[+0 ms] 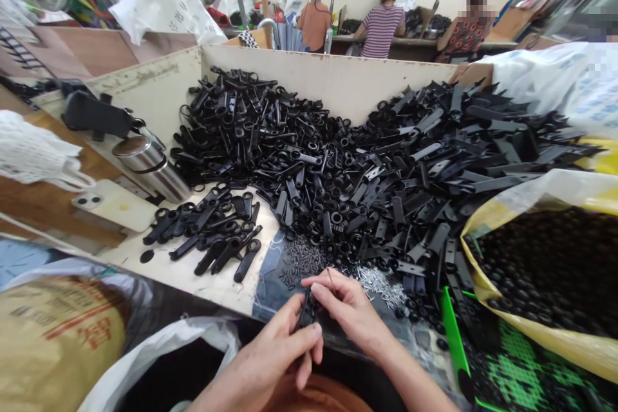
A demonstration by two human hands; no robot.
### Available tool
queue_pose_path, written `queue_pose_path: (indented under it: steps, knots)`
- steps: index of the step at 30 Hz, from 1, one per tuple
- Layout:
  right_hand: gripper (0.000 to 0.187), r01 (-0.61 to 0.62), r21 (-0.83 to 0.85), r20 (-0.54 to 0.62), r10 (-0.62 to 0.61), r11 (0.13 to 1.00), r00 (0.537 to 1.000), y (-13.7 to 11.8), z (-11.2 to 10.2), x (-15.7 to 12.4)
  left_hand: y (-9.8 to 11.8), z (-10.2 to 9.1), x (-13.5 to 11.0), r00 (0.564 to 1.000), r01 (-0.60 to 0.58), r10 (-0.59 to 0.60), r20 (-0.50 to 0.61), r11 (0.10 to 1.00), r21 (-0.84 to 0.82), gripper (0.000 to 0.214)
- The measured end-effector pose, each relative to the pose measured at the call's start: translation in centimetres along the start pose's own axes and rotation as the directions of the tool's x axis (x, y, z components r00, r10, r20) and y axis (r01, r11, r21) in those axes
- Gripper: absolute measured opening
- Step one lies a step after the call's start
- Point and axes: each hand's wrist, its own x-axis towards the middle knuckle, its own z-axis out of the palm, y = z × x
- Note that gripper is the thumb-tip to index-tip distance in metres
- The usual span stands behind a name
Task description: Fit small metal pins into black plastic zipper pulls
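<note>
Bench [193,280]: pale board, with a cream partition [309,74] standing along its far side. A large heap of black plastic lever parts [309,167] spreads across it; a smaller pile of similar levers [203,235] lies separately at left, just beside the heap. Denim cloth [270,277] lies near the front edge, with dark screws [302,261] and silver pins [379,284] close by. Steel tumbler [152,167] rests on its side near the left.

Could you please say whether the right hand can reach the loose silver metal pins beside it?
Probably yes: nothing lies between the right hand and the loose silver metal pins, though it grips a small black plastic part.
</note>
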Motion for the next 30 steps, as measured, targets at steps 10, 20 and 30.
queue_pose_path:
  steps: [10, 20, 30]
  knots:
    - [0.049, -0.049, 0.057, 0.145, 0.041, 0.997, 0.989, -0.5, -0.4, -0.4, -0.2, -0.9, 0.2, 0.999, 0.01, -0.005, 0.038, 0.99, -0.14, 0.085]
    - [0.046, -0.015, -0.064, 0.175, 0.026, 0.998, 0.984, -0.1, -1.0, -0.8, -0.2, -0.8, 0.3, 0.999, 0.053, -0.053, 0.002, 0.989, -0.141, 0.084]
    - [0.034, 0.038, -0.098, 0.29, -0.008, 0.994, 0.957, -0.3, -1.5, -1.3, -0.9, -0.9, 0.0, 0.992, 0.105, -0.094, 0.09, 0.986, -0.133, 0.054]
